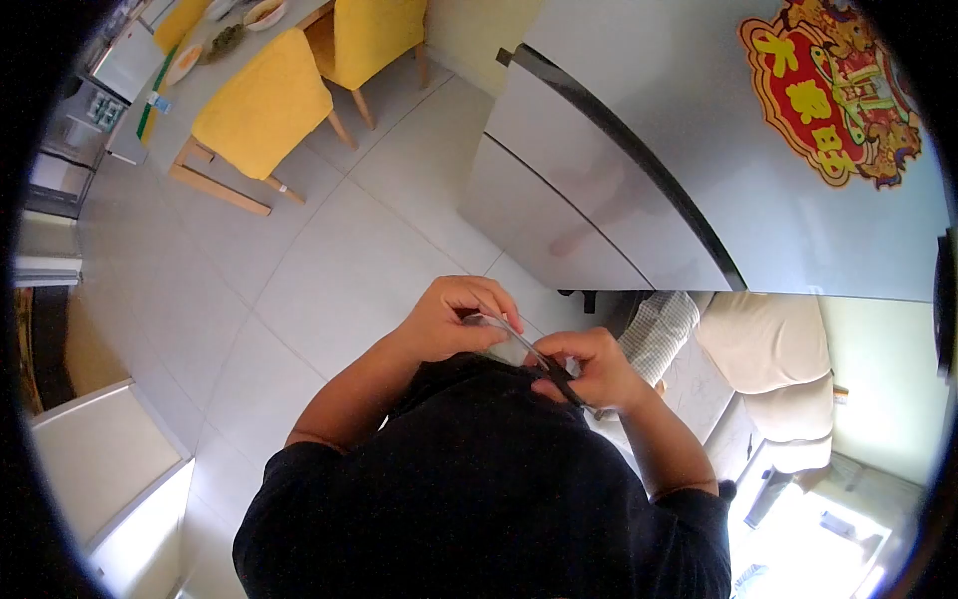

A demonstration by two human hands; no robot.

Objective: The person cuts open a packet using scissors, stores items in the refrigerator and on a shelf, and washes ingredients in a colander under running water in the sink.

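I count two hands, both held up in front of a black shirt [479, 489]. The right hand [591, 367] has its fingers curled closed around the dark grip of one thin tool [564, 381], whose pale shaft slants up toward the left hand [461, 311]. That hand's fingers are bent into a pinch at a whitish, see-through film [487, 321]; from here I can't tell how firm the hold is. Tool and film sit between the hands, just beyond the shirt's edge.

There is one fridge [599, 170], its lower corner stopping beyond the hands, with one red sticker [833, 95]. Two yellow chairs show well, one nearer [264, 105], one farther [374, 40], by a table [215, 75]. A broad run of floor [319, 270] separates chairs from hands. One sofa [689, 389] lies past the right hand.
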